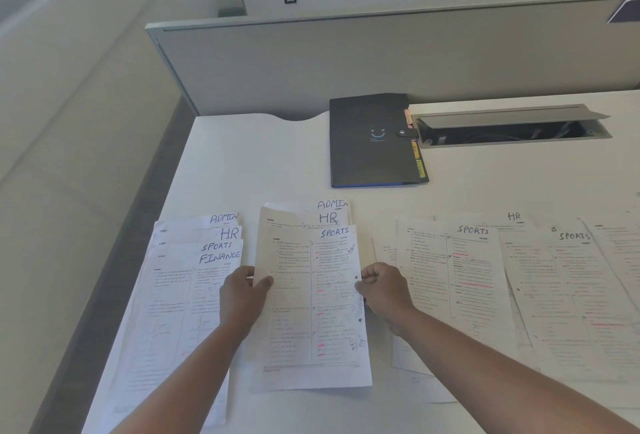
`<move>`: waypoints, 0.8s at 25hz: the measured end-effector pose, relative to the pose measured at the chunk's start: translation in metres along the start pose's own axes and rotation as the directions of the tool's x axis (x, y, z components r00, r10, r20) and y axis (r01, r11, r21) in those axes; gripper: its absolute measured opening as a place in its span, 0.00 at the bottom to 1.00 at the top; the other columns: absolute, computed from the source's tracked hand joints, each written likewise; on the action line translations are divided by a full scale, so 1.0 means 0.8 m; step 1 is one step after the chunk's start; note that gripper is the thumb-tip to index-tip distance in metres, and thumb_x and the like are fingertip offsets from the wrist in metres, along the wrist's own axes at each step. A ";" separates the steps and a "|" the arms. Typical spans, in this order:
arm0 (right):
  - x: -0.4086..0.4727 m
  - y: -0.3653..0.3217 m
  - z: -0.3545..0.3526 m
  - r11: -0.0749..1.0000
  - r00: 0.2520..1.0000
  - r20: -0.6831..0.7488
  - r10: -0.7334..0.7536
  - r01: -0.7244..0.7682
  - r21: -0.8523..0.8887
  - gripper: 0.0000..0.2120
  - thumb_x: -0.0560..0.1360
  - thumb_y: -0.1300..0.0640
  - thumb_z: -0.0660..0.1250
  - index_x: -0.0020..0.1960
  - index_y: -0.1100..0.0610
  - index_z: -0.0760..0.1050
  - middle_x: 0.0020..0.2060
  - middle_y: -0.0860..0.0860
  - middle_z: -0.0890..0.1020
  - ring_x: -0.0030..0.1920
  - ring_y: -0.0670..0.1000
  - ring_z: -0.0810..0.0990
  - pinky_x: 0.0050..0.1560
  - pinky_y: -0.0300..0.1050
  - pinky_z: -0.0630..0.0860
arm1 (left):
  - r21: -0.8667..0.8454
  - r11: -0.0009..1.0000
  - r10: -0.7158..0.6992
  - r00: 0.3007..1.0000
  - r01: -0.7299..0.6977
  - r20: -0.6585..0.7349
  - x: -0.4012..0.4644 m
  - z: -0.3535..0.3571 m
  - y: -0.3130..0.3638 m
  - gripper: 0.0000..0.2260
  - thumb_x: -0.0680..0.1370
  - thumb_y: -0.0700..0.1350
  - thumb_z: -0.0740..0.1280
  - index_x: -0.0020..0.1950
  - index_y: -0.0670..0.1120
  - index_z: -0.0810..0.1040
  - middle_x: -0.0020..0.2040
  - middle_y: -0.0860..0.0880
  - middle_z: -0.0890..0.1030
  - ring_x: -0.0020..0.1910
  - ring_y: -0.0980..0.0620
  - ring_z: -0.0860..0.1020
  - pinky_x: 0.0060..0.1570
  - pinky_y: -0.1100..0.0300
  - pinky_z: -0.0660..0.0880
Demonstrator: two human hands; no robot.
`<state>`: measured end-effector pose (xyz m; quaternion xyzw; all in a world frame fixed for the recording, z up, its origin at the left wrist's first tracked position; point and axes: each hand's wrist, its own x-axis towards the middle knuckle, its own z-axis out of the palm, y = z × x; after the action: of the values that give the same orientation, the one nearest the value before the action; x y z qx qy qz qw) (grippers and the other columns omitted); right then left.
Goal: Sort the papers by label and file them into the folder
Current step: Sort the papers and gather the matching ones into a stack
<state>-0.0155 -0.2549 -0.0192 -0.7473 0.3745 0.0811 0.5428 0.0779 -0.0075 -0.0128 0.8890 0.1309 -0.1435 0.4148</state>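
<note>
A middle stack of papers (311,298) lies on the white desk, its top sheet labelled SPORTS, with HR and ADMIN sheets showing behind it. My left hand (242,295) pinches the stack's left edge, thumb on top. My right hand (382,290) grips its right edge with curled fingers. To the left lies a fanned pile (180,295) labelled ADMIN, HR, SPORTS, FINANCE. More sheets labelled SPORTS and HR (485,278) spread out on the right. A closed black folder (370,146) with coloured side tabs lies farther back.
An open cable tray (512,129) is set into the desk (249,163) right of the folder. A grey partition (346,59) stands along the desk's far edge. The desk's left edge drops to the floor.
</note>
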 end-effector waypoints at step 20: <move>-0.031 0.014 -0.022 0.994 0.996 -0.039 0.086 -0.088 -0.064 0.08 0.71 0.62 0.73 0.47 0.53 0.78 0.45 0.52 0.84 0.45 0.55 0.85 0.45 0.48 0.81 | 0.292 0.949 0.134 0.990 -0.120 -0.030 -0.016 -0.002 -0.007 0.16 0.81 0.55 0.67 0.63 0.46 0.75 0.58 0.49 0.80 0.55 0.44 0.78 0.47 0.50 0.75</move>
<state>-0.0453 -0.2595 -0.0073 -0.7491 0.4136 0.1033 0.5070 0.0641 -0.0044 -0.0114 0.9500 0.0611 -0.1121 0.2850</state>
